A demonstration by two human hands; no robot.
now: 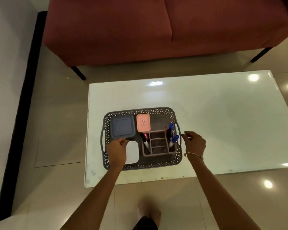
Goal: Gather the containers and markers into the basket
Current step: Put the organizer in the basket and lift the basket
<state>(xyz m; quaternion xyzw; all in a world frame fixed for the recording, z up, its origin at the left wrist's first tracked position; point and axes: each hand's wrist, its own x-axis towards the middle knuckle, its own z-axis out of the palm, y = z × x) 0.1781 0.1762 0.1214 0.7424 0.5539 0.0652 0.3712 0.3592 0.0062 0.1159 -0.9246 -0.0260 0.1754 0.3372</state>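
A grey perforated basket (158,111) stands near the front left of a white table (214,117). Inside lie a blue-grey square container (122,127), a pink container (143,122) and a white container (133,152). A mauve compartment organizer (158,144) in the basket holds blue-capped markers (173,135) and a black and a red marker (144,137). My left hand (116,151) hovers over the basket's left part with curled fingers, covering the white container's left edge. My right hand (194,143) floats just outside the basket's right handle, fingers loosely curled, holding nothing.
A red sofa (156,30) with black legs stands beyond the table. Glossy tiled floor surrounds the table. My foot (148,213) is on the floor below the table's front edge. A dark strip runs along the wall at left.
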